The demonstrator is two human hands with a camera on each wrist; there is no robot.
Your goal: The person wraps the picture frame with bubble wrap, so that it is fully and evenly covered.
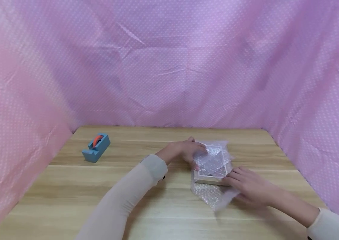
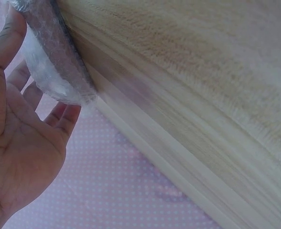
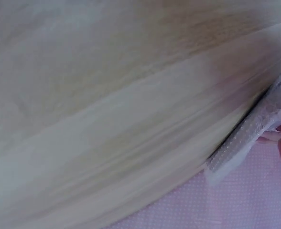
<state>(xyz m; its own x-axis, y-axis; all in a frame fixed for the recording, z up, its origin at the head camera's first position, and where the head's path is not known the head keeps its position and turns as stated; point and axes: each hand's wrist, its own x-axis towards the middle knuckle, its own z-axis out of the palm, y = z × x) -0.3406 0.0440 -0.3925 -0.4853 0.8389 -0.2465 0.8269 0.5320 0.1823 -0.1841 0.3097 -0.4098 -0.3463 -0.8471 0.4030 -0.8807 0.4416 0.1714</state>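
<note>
A light wooden picture frame (image 1: 210, 180) lies on the table, partly covered by clear bubble wrap (image 1: 214, 160), which also spreads out under its near side. My left hand (image 1: 188, 151) rests on the frame's left side with its fingers over the wrap. In the left wrist view, the thumb and fingers of that hand are spread along the wrap's edge. At the near right corner, my right hand (image 1: 248, 186) pinches a loose, blurred flap of the wrap. The right wrist view shows only some of its fingers beside the bubble wrap (image 3: 243, 143).
A blue tape dispenser (image 1: 95, 152) with a roll of orange tape (image 1: 97, 140) stands at the far left of the wooden table (image 1: 76, 200). Pink dotted cloth (image 1: 169, 66) hangs behind the table and along both sides.
</note>
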